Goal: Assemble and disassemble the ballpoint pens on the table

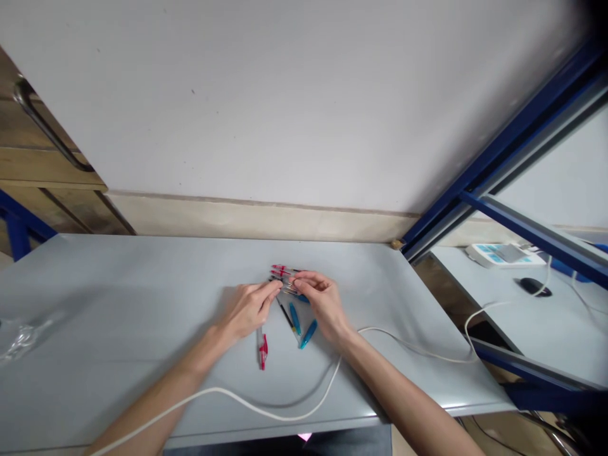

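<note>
My left hand is closed in a pinch on a dark-and-clear pen, just above the grey table. Opposite it, my right hand pinches the other end of this slim pen; the fingers hide its details. Behind the fingertips lie red pens. Beneath and in front of the hands are a black refill-like stick with a yellowish end, a blue pen grip or cap and another blue piece. A clear pen with a red clip end lies below my left hand.
A white cable crosses the front of the grey table and runs off right. Crumpled clear plastic lies at the left edge. Beyond a blue metal frame, another table holds a black mouse and a white device.
</note>
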{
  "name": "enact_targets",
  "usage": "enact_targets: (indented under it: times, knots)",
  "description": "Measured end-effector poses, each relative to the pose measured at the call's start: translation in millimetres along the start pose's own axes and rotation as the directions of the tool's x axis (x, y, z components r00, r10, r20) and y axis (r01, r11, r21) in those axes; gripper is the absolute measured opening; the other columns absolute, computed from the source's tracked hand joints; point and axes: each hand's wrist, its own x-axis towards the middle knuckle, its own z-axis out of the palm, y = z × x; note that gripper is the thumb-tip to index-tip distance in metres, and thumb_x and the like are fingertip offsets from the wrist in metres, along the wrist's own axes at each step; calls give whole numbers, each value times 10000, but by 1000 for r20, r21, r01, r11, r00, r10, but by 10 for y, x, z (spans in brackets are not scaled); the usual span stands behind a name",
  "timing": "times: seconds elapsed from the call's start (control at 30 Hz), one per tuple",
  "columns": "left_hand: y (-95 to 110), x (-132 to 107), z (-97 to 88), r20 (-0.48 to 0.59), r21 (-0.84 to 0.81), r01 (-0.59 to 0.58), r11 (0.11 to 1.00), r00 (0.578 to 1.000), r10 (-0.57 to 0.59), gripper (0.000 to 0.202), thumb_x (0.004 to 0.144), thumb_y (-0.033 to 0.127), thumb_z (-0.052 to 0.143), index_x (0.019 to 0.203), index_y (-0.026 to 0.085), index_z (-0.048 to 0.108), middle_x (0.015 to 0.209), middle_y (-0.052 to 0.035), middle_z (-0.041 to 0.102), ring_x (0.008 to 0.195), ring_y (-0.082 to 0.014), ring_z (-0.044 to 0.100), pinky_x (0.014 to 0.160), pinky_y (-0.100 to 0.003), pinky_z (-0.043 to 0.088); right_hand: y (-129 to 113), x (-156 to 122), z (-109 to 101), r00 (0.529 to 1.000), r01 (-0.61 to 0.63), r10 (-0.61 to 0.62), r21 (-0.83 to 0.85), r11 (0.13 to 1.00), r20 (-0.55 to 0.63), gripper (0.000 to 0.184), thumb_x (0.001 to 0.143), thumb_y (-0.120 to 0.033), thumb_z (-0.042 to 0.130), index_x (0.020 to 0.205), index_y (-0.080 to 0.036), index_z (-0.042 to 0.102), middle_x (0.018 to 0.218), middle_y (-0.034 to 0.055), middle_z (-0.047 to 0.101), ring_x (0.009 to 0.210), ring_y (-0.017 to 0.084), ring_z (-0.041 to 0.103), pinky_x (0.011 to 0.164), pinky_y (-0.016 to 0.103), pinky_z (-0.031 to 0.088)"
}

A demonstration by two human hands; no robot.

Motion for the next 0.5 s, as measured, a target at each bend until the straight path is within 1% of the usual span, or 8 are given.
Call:
enact_targets:
  times: [0.1, 0.2, 0.33, 0.5]
  knots:
    - [-11, 1, -1, 8, -12, 12, 1000, 1000, -12, 271, 1035, 268, 428, 1143, 241, 675, 907, -26, 751, 698, -136, 683, 672, -234, 472, 40, 7, -10, 998, -52, 49, 74, 996, 34, 240, 762, -336, 848, 938, -196, 761, 942, 66, 776, 867, 194, 692, 878, 336, 526]
    - [-6, 5, -6, 15, -22, 18, 1000, 1000, -17, 284, 1038, 281, 420, 1145, 241, 680, 911, -34, 753, 731, -146, 699, 689, -233, 486, 48, 12, -21, 995, -80, 73, 98, 992, 66, 246, 753, -325, 855, 936, -193, 756, 946, 68, 777, 890, 199, 695, 914, 345, 520]
    - [22, 8, -16, 24, -33, 36, 999, 999, -35, 309, 1039, 299, 409, 1157, 246, 690, 868, -37, 746, 716, -151, 690, 687, -232, 496, 33, 13, -21, 996, -58, 54, 65, 996, 69, 263, 751, -321, 855, 953, -185, 755, 955, 78, 780, 894, 207, 700, 934, 366, 519]
    - [32, 9, -11, 35, -74, 75, 994, 997, -73, 322, 1050, 328, 396, 1161, 231, 683, 854, -34, 734, 670, -139, 646, 672, -240, 473, 17, 8, -11, 998, -19, 18, 12, 1000, 65, 245, 756, -332, 844, 936, -193, 753, 958, 77, 781, 894, 215, 708, 933, 379, 530]
